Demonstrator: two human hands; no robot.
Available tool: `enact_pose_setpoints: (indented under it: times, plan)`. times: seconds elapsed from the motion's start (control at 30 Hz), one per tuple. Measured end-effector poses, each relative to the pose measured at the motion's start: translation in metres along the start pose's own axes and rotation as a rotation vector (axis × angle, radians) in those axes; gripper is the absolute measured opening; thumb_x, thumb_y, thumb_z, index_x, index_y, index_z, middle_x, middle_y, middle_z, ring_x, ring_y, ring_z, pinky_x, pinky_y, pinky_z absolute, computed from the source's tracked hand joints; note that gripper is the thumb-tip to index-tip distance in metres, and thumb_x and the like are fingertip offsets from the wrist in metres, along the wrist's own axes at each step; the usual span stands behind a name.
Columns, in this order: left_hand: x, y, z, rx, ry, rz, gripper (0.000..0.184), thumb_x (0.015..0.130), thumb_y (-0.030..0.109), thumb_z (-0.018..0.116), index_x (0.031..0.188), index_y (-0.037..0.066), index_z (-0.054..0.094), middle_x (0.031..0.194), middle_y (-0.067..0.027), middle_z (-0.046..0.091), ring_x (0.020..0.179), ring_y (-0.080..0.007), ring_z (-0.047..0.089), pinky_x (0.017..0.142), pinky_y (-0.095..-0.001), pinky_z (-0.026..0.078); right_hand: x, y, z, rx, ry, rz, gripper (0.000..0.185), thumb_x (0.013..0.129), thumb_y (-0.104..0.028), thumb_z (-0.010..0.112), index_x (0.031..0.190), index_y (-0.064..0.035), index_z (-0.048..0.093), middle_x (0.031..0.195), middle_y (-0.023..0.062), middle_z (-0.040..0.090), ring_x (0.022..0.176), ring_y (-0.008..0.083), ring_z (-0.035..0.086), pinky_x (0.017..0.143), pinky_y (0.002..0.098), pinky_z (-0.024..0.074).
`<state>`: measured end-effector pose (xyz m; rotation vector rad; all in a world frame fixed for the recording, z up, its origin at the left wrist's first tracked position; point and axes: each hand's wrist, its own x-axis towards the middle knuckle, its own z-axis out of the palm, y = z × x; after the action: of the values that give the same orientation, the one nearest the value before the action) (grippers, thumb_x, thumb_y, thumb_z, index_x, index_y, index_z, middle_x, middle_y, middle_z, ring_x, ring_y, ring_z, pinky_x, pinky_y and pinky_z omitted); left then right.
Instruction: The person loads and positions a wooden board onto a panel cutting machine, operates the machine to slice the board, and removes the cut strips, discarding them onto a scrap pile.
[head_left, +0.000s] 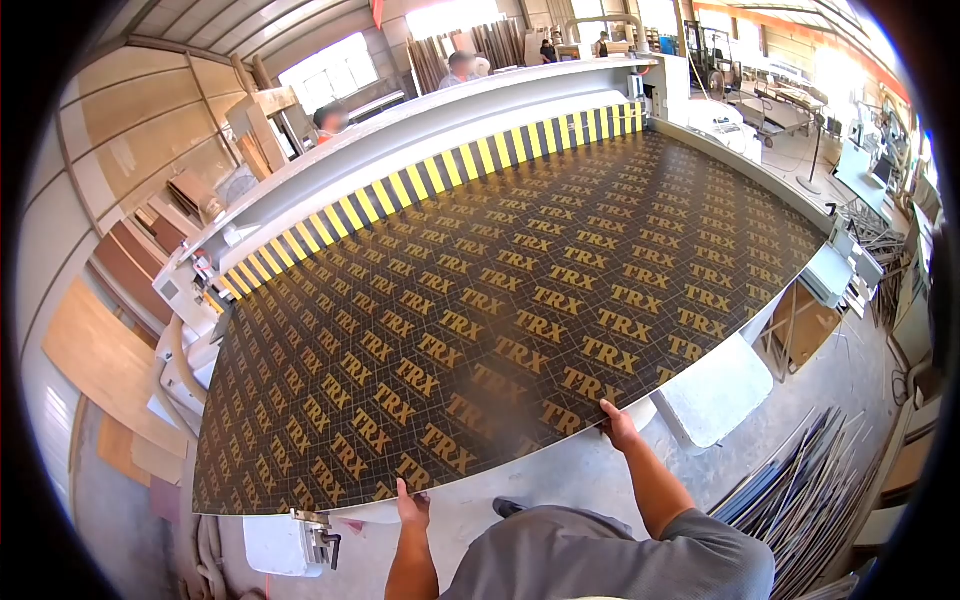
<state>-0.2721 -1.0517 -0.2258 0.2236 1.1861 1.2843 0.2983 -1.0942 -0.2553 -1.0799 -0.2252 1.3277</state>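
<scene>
A large dark plywood sheet (480, 300), printed all over with gold "TRX" lettering, lies flat in front of me. Its far edge runs along a yellow-and-black striped guard on the machine. My left hand (412, 503) grips the near edge left of centre, thumb on top and the other fingers mostly hidden below. Further right, my right hand (619, 425) holds the same edge in a similar way, its thumb over the printed face. Pale supports (712, 390) of the machine stick out beneath the near edge.
The striped guard (440, 172) and a long white beam (420, 110) cross behind the sheet. At lower left is a clamp with a handle (318, 535). Thin strips (790, 490) lie piled on the floor at right. Other people stand beyond the beam, and a forklift (715, 65) is at back right.
</scene>
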Motion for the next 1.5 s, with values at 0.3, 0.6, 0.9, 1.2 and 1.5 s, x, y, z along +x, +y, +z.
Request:
enact_pose_setpoints:
  times: [0.3,0.6,0.9,1.2,1.5]
  plan:
    - [-0.004,0.0,0.003,0.003,0.018,0.013,0.046,0.105,0.061,0.069,0.109,0.015,0.07,0.088,0.0005,0.069,0.072,-0.0178,0.06,0.062,-0.0321,0.047,0.0,0.001,-0.001,-0.006,-0.002,-0.005,0.056,0.108,-0.038,0.069,0.149,-0.0006,0.06,0.136,0.0114,0.073,0.12,0.0282,0.071,0.104,0.0429,0.0565]
    - [-0.015,0.003,0.012,0.004,0.046,0.03,0.046,0.105,0.06,0.068,0.108,0.014,0.071,0.087,0.0007,0.069,0.072,-0.0175,0.06,0.062,-0.0324,0.047,0.005,0.003,-0.005,-0.029,-0.01,-0.01,0.058,0.108,-0.037,0.069,0.151,0.0002,0.058,0.142,0.0125,0.071,0.126,0.0298,0.069,0.109,0.0467,0.0565]
    - [-0.004,0.0,0.0,0.017,0.004,0.007,0.045,0.105,0.06,0.068,0.11,0.015,0.07,0.089,0.0011,0.069,0.073,-0.0178,0.059,0.063,-0.0334,0.046,-0.009,-0.008,0.005,-0.041,0.009,0.011,0.058,0.108,-0.038,0.069,0.151,-0.0015,0.058,0.141,0.011,0.07,0.125,0.0295,0.068,0.106,0.0447,0.0562]
    - [0.001,-0.001,0.001,-0.024,0.015,-0.007,0.045,0.105,0.06,0.069,0.112,0.015,0.07,0.091,-0.0001,0.069,0.075,-0.0181,0.058,0.066,-0.0335,0.044,0.007,0.003,-0.009,-0.058,-0.03,0.013,0.054,0.109,-0.037,0.067,0.149,-0.0018,0.06,0.136,0.0111,0.074,0.121,0.028,0.071,0.105,0.045,0.0568]
    - [0.0,-0.004,0.002,-0.03,-0.003,0.02,0.047,0.103,0.061,0.07,0.118,0.017,0.068,0.098,0.001,0.07,0.077,-0.0178,0.059,0.065,-0.0326,0.044,0.027,0.024,-0.022,-0.1,0.019,-0.04,0.072,0.102,-0.056,0.072,0.139,0.0058,0.068,0.123,0.0135,0.072,0.108,0.0249,0.064,0.094,0.0397,0.0514]
